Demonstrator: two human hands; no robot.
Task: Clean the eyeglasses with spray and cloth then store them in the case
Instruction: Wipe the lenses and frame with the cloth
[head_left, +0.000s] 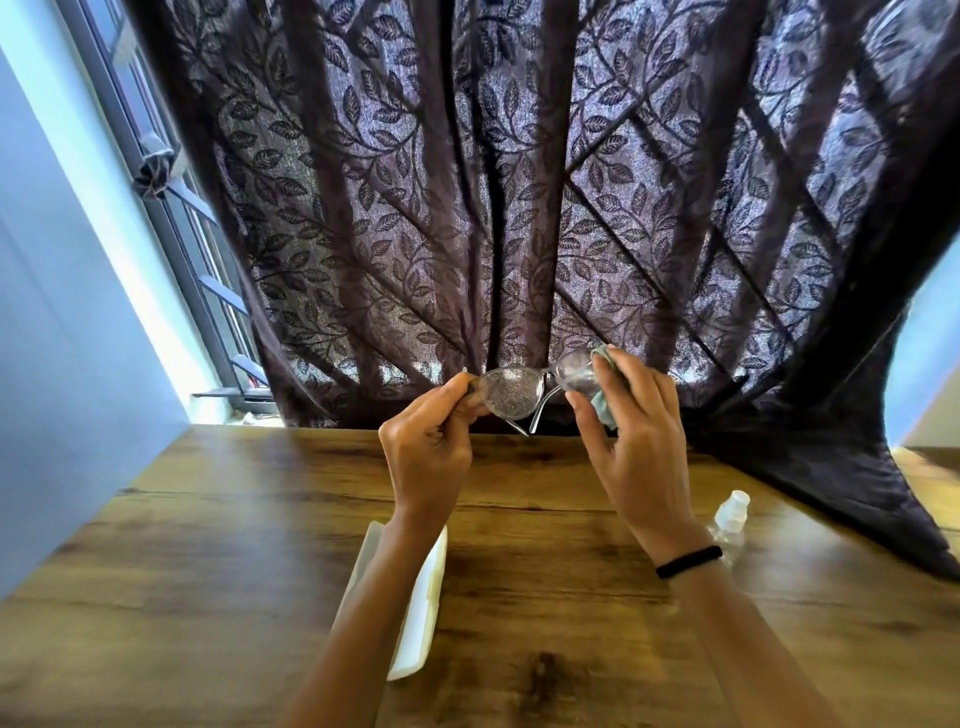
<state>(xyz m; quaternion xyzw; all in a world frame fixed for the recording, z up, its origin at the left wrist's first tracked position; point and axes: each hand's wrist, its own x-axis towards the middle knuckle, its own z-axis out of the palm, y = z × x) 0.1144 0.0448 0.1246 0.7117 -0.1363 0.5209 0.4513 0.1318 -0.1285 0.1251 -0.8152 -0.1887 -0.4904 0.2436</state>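
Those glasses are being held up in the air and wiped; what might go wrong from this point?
The left hand pinches the eyeglasses only at one end of the frame, so pressure from the cloth in the right hand could twist or bend them. They are held above the wooden table, so a slip might drop them. The spray bottle stands by the right forearm and could be knocked over.

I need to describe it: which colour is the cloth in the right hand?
Pale blue-green cloth, seen best in the head view.
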